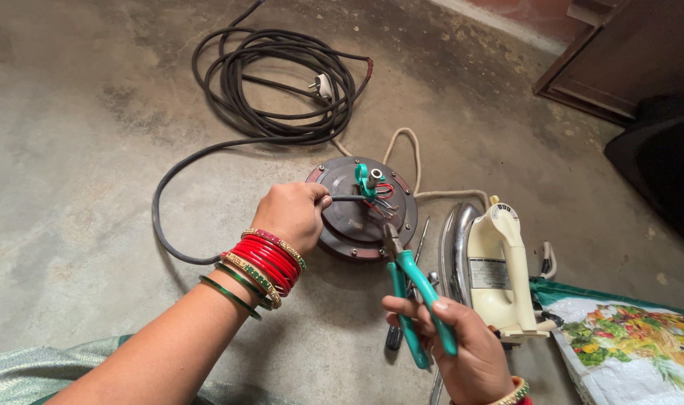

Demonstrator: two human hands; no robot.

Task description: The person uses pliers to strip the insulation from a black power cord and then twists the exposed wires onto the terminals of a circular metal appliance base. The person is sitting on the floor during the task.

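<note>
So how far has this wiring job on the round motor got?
Done, by the look of it: thin red and dark wires already stand bare at the hub of the round motor. In hand: the left hand pinches the black cable against the motor, and the right hand holds green-handled pliers, tips beside the wires. Left: the wire ends look loose and unjoined. The cream iron lies aside, untouched.

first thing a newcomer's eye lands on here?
Probably the left hand at centre, wrist stacked with red and green bangles, gripping a black cable at the round brown motor housing on the floor. Just below, the right hand holds green-handled pliers, with a cream electric iron lying to the right.
</note>
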